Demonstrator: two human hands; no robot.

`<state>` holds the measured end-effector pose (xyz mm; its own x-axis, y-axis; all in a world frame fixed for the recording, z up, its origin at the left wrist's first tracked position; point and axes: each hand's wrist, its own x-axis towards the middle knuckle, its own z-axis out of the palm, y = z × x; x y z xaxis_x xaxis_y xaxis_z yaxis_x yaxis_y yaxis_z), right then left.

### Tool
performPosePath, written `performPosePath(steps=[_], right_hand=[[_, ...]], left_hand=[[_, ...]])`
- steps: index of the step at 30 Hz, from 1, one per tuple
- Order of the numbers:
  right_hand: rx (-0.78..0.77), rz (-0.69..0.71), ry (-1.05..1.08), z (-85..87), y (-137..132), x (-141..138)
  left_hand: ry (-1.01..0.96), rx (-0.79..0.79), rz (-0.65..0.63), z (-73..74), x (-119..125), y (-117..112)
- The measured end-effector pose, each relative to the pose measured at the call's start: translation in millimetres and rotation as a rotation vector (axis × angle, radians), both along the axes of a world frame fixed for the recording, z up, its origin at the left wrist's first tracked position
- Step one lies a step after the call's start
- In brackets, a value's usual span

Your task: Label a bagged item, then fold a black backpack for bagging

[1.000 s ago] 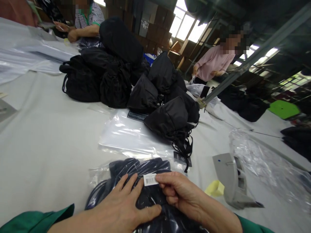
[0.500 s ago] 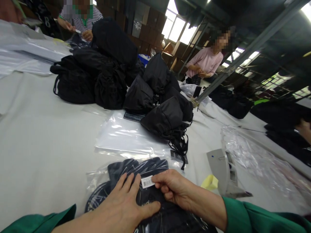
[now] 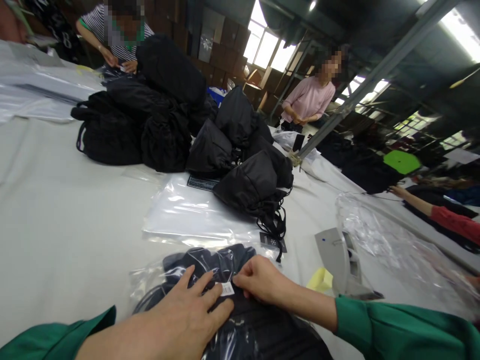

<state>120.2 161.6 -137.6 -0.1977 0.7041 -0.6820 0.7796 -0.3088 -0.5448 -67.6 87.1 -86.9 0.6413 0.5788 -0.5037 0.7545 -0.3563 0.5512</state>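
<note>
Label (image 3: 227,289): white, lying on the bagged dark bundle (image 3: 277,327) close before me on the bench (image 3: 93,215), between my hands.
Left hand (image 3: 187,307): spread flat on the bundle, a finger over the label's left end, probably to stop sliding.
Right hand (image 3: 257,280): fingertips pressed together at the label's right edge, likely for fine control; whether they pinch it, I cannot tell.
Grey dispenser (image 3: 330,250): right of the bundle, presumably for easy reach.
</note>
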Motion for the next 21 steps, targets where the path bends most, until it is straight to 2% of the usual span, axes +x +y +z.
performPosePath(steps=[3,4,6,9,13,15,17,19,21], right_hand=[[0.333,0.342,0.11,18.8,-6,13],[0.384,0.473,0.168,25.8,-9,17],[0.309,0.655,0.251,36.3,-16,24],[0.127,0.754,0.27,39.0,-21,31],[0.168,0.795,0.279,35.2,-18,36],[0.233,0.759,0.29,35.6,-16,46],[0.303,0.614,0.274,33.9,-14,65],[0.402,0.344,0.209,24.6,-16,95],[0.493,0.009,0.15,5.5,-24,129]], left_hand=[[-0.006,0.007,0.02,3.1,0,0],[-0.016,0.001,0.037,2.6,0,0],[-0.026,-0.028,0.07,-1.2,-1,-1],[-0.046,-0.04,0.089,-12.8,-2,-2],[-0.174,0.032,0.111,-30.3,-10,-7],[-0.214,0.042,0.14,-41.8,-18,-13],[-0.216,0.064,0.243,-60.3,-31,-23],[-0.239,0.134,0.492,-85.6,-47,-36],[-0.336,0.207,0.887,-111.3,-62,-49]])
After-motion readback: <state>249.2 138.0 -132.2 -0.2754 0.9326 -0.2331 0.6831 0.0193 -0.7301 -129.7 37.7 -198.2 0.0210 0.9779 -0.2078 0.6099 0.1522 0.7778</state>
